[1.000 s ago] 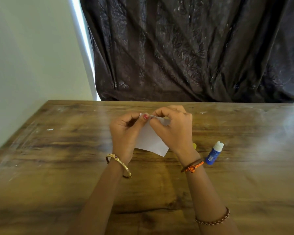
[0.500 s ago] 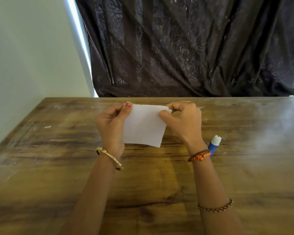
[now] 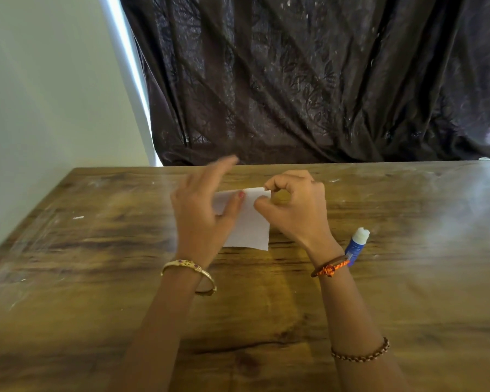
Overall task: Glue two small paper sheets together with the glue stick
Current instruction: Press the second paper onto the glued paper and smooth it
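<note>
Nearest the camera, two bare forearms reach forward over the wooden desk [image 3: 96, 278], whose brown grain carries pale smears and white flecks. The right forearm wears a beaded bracelet [image 3: 361, 353] low down and an orange knotted cord [image 3: 330, 268] at the wrist; the left wrist wears a gold bangle [image 3: 190, 274].

Just beyond the wrists lies the paper [image 3: 249, 227], a small white sheet, roughly square, thin and slightly curled, its near edge resting on the desk. Along the top edge a small step shows, as if a second sheet sat offset behind the first; whether it is two sheets or one folded sheet cannot be told. The right hand [image 3: 294, 210] pinches the paper's top right corner between thumb and curled forefinger. The left hand [image 3: 201, 210] covers the paper's left side, fingers spread and mostly straight, blurred, with the red-nailed thumb [image 3: 239, 197] lying against the sheet; it grips nothing.

Right of the paper, just past the right wrist, the glue stick [image 3: 357, 246] lies tilted on the desk, blue body with an uncapped whitish tip.

Farthest from the paper, behind the desk's far edge, hangs a dark patterned curtain [image 3: 309, 80], with a pale wall [image 3: 46, 94] to its left.
</note>
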